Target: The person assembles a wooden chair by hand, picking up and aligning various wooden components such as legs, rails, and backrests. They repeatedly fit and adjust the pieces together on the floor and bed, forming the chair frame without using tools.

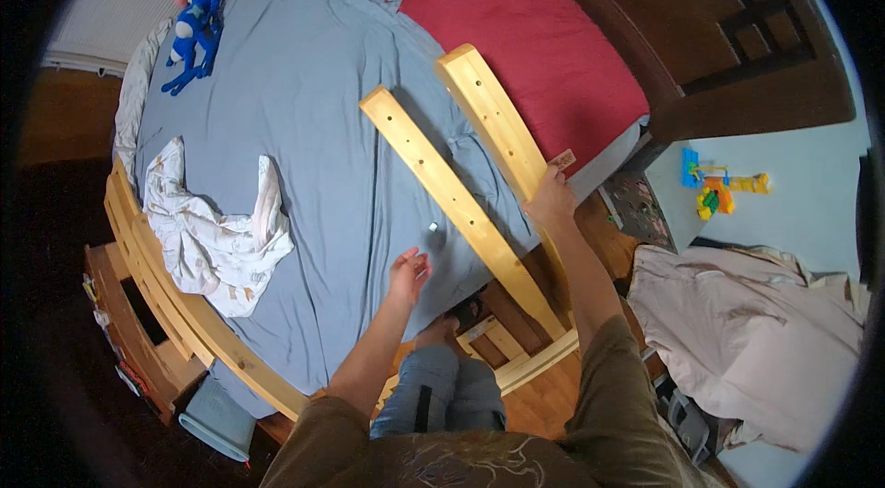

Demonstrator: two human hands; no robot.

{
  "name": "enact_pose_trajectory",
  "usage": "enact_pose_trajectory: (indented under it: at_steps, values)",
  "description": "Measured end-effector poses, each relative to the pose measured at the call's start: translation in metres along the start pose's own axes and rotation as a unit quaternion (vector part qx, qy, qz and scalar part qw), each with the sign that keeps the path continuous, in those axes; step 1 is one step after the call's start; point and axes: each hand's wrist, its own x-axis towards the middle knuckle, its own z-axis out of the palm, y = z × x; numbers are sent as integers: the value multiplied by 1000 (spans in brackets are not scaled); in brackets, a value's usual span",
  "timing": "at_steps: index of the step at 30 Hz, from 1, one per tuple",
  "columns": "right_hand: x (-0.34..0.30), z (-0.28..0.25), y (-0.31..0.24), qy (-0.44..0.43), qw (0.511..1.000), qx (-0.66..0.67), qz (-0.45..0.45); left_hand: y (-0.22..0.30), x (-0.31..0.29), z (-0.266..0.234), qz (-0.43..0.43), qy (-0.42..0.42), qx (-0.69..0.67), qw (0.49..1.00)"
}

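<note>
The right grip (551,198) was closed on the right-hand wooden post (498,124), its thumb on the broad face and its fingers at the outer edge. The post rose from there, up and to the left, its squared end near a red pillow (525,27). A small printed tag (562,159) showed just above the fingertips; whether it was stuck to the wood or pinched in the hand, I could not tell.

The left-hand wooden post (452,193) slanted roughly alongside, apart from the first at its upper end and with a row of dark holes along its face. It passed between the two hands, touched by neither as far as could be seen, and ran down to a pale wooden frame (536,364) low in the view, to the right of the person's legs.

The left grip (410,276) was empty, its fingers loosely spread and slightly bent, to the left of that second post and well apart from the right hand. Just beyond its fingertips a small white object (433,226) lay on the grey bed sheet (313,119). A white patterned garment (217,235) was spread farther left on the sheet, near the curved wooden rail (207,327).
</note>
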Motion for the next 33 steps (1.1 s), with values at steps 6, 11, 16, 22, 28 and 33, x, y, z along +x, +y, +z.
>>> enact_pose_trajectory:
  at_steps: [6,11,16,22,28,33]
  values:
    - [23,31,-1,-27,999,-21,21,-21,3,-35,-25,23,-9,999]
    - [33,50,1,-22,997,-58,37,-27,12,-31,-35,15,-11,999]
    - [39,58,-4,-49,996,-57,55,-25,38,3,-20,-34,30,999]
    - [49,71,11,-35,998,-41,17,3,60,78,-13,-63,110,992]
    - [26,69,28,22,996,51,-68,13,102,89,9,-157,97,983]
    - [-23,111,41,239,949,27,-203,0,121,78,43,-208,94,973]
